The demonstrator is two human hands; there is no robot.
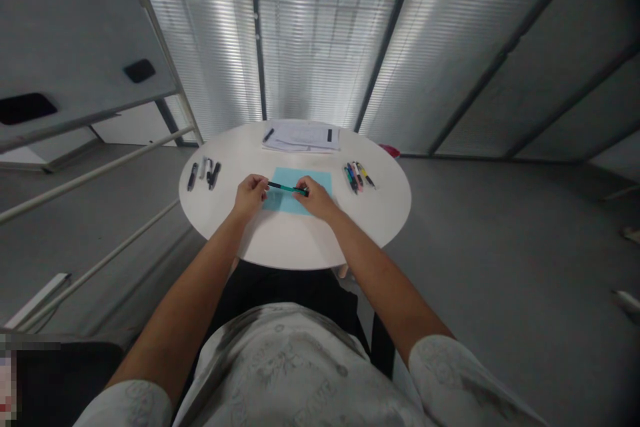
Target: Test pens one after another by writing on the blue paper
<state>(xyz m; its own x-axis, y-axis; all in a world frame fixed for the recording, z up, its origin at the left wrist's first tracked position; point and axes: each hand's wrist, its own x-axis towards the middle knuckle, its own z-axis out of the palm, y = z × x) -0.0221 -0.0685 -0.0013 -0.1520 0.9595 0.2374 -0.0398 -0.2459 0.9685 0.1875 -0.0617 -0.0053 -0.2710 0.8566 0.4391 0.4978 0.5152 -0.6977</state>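
Note:
A green and black pen (287, 188) lies level between my two hands, over a light blue sheet (300, 205) on the round white table (290, 250). At the pen's left end, my left hand (250, 197) pinches it with closed fingers. My right hand (315, 197) is closed around the other end, partly hiding it. Several pens and markers (204, 173) rest in a group on the left of the table. To the right lies another group of coloured pens (358, 175), with green, blue, pink and yellow among them.
A stack of white papers (300, 137) with dark items on it sits at the table's far side. On the left stands a white-framed board (85, 20) with rails. Blinds (310, 47) cover the glass wall behind. Something red (389, 151) shows beyond the table's right edge.

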